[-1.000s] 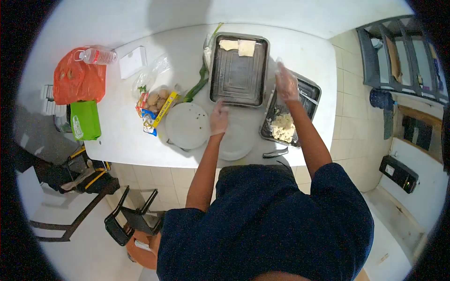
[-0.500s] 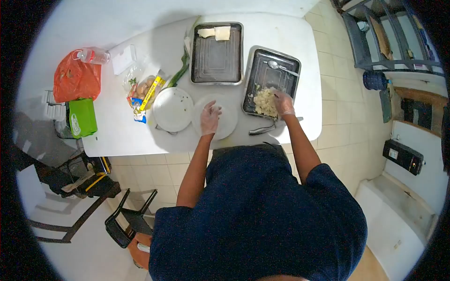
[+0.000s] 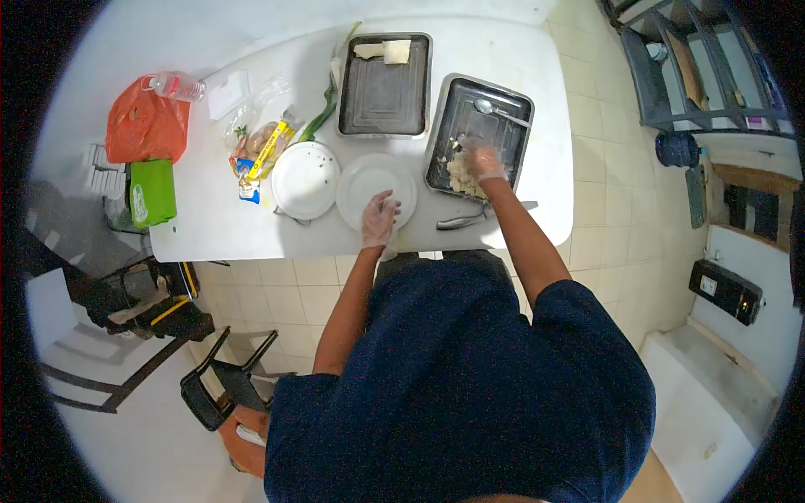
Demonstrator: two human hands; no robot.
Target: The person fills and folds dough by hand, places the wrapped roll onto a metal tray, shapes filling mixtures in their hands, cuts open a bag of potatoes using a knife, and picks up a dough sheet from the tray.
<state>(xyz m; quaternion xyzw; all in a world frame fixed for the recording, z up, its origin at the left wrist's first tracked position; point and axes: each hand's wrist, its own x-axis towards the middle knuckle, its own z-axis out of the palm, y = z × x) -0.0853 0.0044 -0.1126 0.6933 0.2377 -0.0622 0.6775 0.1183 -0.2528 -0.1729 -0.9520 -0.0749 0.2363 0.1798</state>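
Note:
My right hand [image 3: 484, 160], in a clear plastic glove, reaches into the right metal tray [image 3: 518, 159]. It touches a pale, crumbly food mixture [image 3: 463, 178] at the tray's near end, and its fingers are too blurred to make out. A metal spoon [image 3: 503, 113] lies in the far part of that tray. My left hand [image 3: 381, 220], also gloved, hovers over the near edge of a white plate [image 3: 356, 180]. Its fingers are loosely bent and apart, with nothing in them. A knife [image 3: 461, 223] with a grey handle rests on the table below the right tray.
Another metal tray [image 3: 383, 101] holds two pale flat pieces [image 3: 397, 52]. Left of it are a green leek-like stalk [image 3: 320, 116], a second white plate [image 3: 305, 180] and food packets [image 3: 267, 151]. A bottle [image 3: 178, 86] and red bag [image 3: 142, 126] stand at the table's left.
My right hand has shifted left, further over the crumbly mixture. My left hand has come back towards my body, uncovering more of the plate. The camera view has shifted slightly.

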